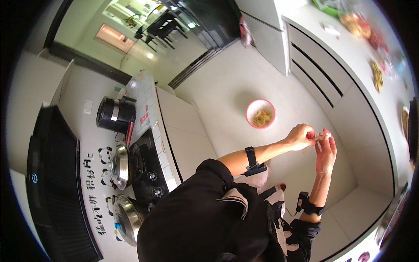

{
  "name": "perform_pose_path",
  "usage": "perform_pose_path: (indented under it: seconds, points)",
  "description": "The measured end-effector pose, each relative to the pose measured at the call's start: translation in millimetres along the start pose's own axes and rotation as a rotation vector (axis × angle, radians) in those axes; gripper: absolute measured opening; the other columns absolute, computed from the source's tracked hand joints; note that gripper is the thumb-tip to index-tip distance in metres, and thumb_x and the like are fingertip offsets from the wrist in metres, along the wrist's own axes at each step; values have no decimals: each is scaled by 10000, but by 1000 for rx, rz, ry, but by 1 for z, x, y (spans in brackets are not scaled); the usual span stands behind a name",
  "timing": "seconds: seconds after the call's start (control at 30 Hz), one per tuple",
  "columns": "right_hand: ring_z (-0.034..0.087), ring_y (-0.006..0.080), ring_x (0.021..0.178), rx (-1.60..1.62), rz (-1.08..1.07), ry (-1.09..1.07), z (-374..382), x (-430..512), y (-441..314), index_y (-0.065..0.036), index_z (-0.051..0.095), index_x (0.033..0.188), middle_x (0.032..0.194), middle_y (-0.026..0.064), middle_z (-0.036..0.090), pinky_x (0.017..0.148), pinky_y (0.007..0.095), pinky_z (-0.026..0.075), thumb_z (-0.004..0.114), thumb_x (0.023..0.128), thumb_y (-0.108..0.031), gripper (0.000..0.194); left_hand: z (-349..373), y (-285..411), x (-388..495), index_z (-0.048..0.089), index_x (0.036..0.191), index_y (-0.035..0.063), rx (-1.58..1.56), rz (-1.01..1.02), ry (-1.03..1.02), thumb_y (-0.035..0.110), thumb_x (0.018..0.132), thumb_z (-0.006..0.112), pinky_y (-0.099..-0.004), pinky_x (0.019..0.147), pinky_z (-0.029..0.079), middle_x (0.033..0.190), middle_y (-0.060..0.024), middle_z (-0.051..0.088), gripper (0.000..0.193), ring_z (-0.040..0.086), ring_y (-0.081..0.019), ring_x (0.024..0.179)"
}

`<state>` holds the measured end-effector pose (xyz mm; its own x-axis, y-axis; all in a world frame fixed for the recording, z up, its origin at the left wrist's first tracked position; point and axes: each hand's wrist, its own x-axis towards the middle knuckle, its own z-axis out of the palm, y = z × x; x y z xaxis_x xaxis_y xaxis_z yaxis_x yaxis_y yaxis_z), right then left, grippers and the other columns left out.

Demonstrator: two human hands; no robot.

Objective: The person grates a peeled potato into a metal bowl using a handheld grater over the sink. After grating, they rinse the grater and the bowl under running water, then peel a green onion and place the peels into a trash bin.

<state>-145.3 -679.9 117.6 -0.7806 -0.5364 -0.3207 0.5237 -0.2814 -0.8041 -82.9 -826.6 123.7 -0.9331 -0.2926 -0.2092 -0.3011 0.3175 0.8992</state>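
My left hand pinches one end of a small pale pinkish-brown piece, its fingertips bent inward. At the other end my right hand grips the same piece between thumb and fingers, palm turned up. What the piece is cannot be made out, as fingers cover much of it. A faint brownish strand shows just below the left fingers. On the floor beyond my hands stands a white bin with a pink rim, holding yellowish strips or peelings.
A white counter curves along the right, bearing bagged produce and a knobbly yellowish-brown item. To the left are a black gas stove, lidded pans and a black pot. A sliding glass door stands beyond.
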Motion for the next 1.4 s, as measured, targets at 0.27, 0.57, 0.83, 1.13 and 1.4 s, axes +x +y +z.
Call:
perform_pose_path:
  seconds: [0.27,0.57,0.83,1.13,1.4]
  points:
    - [576,103,858,-13,-97,-75,108,60,51,-36,603,1017,955,18,609,824,254,462,611,897,-56,122,-151,-54,8,660,824,-5,-47,63,78,117,749,734,-310,563,483,702,-66,659,161,614,-138,623]
    - [580,119,818,-101,-91,-74,269,120,108,-15,625,1007,903,31,619,782,248,478,602,897,-81,131,-326,-126,30,674,824,2,-33,121,180,119,717,740,-312,623,486,718,-88,658,172,616,-154,665]
    - [592,112,877,-398,-256,17,292,136,101,19,661,1007,936,40,654,817,247,477,643,884,-123,189,-336,-134,54,670,858,-36,-366,80,27,76,779,703,-272,633,495,749,-69,671,141,607,-113,682]
    - [590,84,833,-413,-264,70,281,127,70,2,685,981,897,25,670,801,231,458,678,867,-120,167,-319,-100,53,646,930,-21,-229,115,-56,45,805,714,-261,666,507,811,-56,661,157,616,-111,728]
    - [596,73,772,-473,-309,192,223,113,41,19,683,961,863,27,674,728,210,475,691,849,-82,152,-261,-72,81,652,880,-20,-206,181,-105,58,760,752,-267,606,507,751,-70,667,175,623,-125,665]
